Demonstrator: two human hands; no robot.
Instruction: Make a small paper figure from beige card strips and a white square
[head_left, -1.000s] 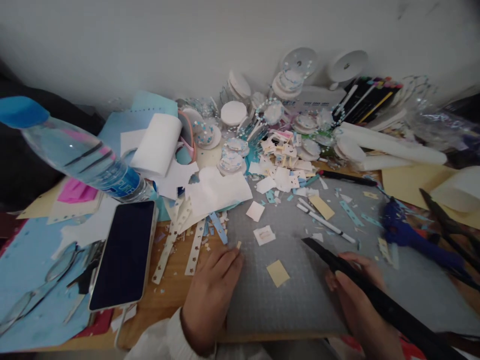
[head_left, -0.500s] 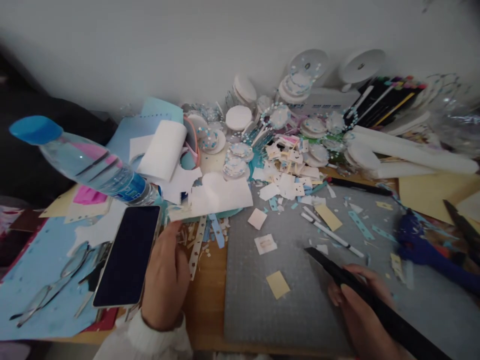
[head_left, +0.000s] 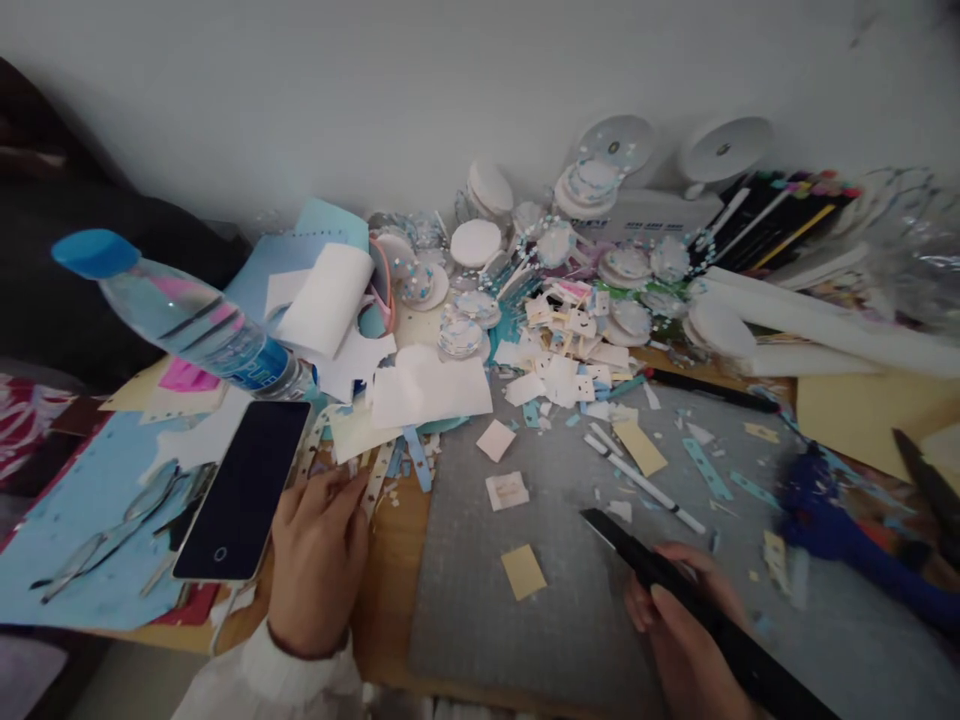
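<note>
My left hand (head_left: 315,555) lies on the wooden table beside a dark smartphone (head_left: 244,490), its fingers stretched out and touching punched white paper strips (head_left: 375,475). My right hand (head_left: 679,625) rests on the grey cutting mat (head_left: 570,620) with its fingers wrapped round a long black ruler (head_left: 652,570) that runs from the mat's middle down to the lower right. A small yellow paper square (head_left: 523,572) lies on the mat between the two hands. A small white paper piece (head_left: 507,490) lies a little farther back.
A water bottle (head_left: 180,320) with a blue cap leans at the left. White and blue paper sheets, round white discs (head_left: 480,240) and cut scraps crowd the back by the wall. A white pen (head_left: 645,482), a blue tool (head_left: 840,525) and markers (head_left: 780,215) lie at the right.
My left hand left the mat's left edge and moved left to the paper strips beside the phone. The right hand still holds the ruler. The view has shifted slightly.
</note>
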